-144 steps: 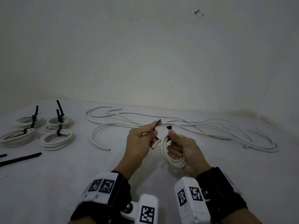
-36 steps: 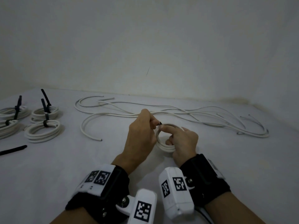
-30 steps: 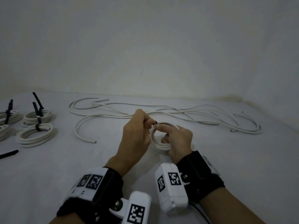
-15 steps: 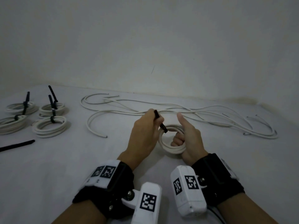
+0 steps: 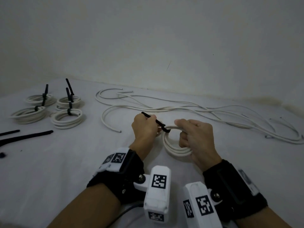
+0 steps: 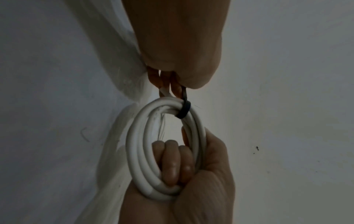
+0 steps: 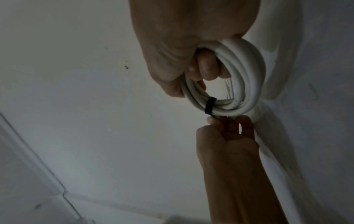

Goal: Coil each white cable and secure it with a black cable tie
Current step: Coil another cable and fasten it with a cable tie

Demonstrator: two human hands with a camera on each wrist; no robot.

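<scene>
A small coil of white cable [image 5: 174, 149] [image 6: 141, 160] [image 7: 243, 84] is held upright just above the white table. My right hand [image 5: 195, 137] grips its right side, fingers curled through the ring. A black cable tie [image 5: 155, 121] [image 6: 184, 110] [image 7: 210, 105] is looped snug round the coil's top left. My left hand [image 5: 144, 129] pinches the tie's free tail, which sticks out up and to the left past the knuckles. The tie's head is partly hidden by the fingers.
Several loose white cables [image 5: 189, 107] sprawl across the back of the table [image 5: 49, 170]. Several tied coils [image 5: 66, 120] with upright black tails sit at the far left. Spare black ties [image 5: 28, 136] lie near the left edge. A wall rises behind.
The tie went from open ends held apart to a closed loop round the coil. My left hand has drawn the tail out leftward, and the loop now sits tight on the cable.
</scene>
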